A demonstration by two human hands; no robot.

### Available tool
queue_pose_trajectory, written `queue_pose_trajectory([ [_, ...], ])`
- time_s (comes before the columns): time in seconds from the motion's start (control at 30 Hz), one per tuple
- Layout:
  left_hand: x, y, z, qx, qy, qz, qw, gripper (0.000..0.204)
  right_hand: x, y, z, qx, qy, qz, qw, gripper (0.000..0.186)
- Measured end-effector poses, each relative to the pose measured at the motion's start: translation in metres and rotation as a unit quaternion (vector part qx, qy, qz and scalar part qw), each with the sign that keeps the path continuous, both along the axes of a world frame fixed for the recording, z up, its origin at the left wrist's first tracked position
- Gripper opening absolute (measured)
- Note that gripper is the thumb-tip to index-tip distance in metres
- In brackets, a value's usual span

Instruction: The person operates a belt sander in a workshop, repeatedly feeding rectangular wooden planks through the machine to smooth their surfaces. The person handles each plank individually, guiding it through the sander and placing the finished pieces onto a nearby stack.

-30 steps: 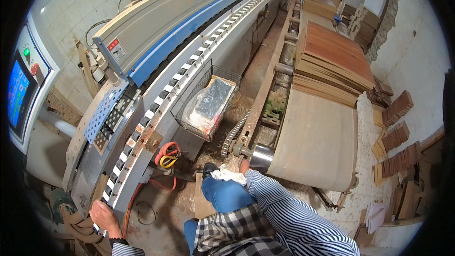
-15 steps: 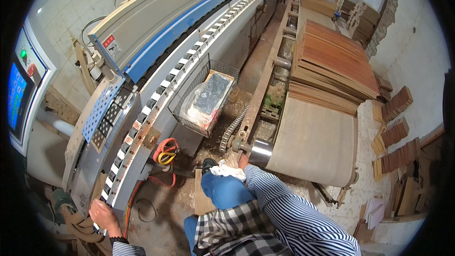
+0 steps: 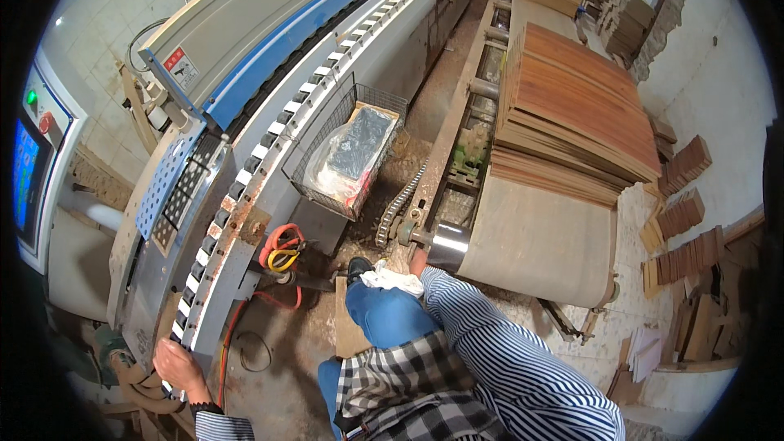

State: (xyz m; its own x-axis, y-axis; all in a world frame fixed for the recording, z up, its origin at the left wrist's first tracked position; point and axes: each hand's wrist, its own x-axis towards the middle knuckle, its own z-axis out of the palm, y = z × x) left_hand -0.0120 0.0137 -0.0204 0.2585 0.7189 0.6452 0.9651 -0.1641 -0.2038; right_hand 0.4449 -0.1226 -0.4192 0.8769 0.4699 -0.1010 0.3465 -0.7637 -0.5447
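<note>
My left hand (image 3: 180, 367) is at the near end of the roller track (image 3: 214, 233), a row of black and white segments along the machine's edge. Its fingers curl over the track's end; their tips are hidden. Beside the metal roller (image 3: 449, 247) at the near end of the belt conveyor (image 3: 543, 237), a small part of my right hand (image 3: 418, 261) shows past the striped sleeve. Its fingers are hidden, so its grip does not show. A whitish cloth (image 3: 392, 279) lies by it, above my knee.
A wire basket (image 3: 347, 147) with a plastic-wrapped dark block hangs on the track's side. Below it hang orange- and yellow-handled scissors (image 3: 282, 249). Stacked brown panels (image 3: 572, 98) lie on the conveyor. A chain (image 3: 400, 208) runs along its frame. A control panel (image 3: 37, 163) stands left.
The view has shifted slightly, so the machine and conveyor sit a little higher in the picture. Both hands stay in nearly the same places.
</note>
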Motion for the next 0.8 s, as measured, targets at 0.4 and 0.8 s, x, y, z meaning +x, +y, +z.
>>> queue_pose_trajectory([
  [0.4, -0.003, 0.001, 0.003, -0.043, 0.02, 0.029, 0.998, 0.04, -0.003, -0.002, 0.011, -0.006, 0.018, -0.002, 1.0, 0.017],
  [0.8, -0.002, 0.0, -0.001, -0.007, 0.008, 0.015, 1.0, 0.037, 0.003, -0.002, 0.037, -0.047, 0.097, 0.026, 0.994, 0.023],
])
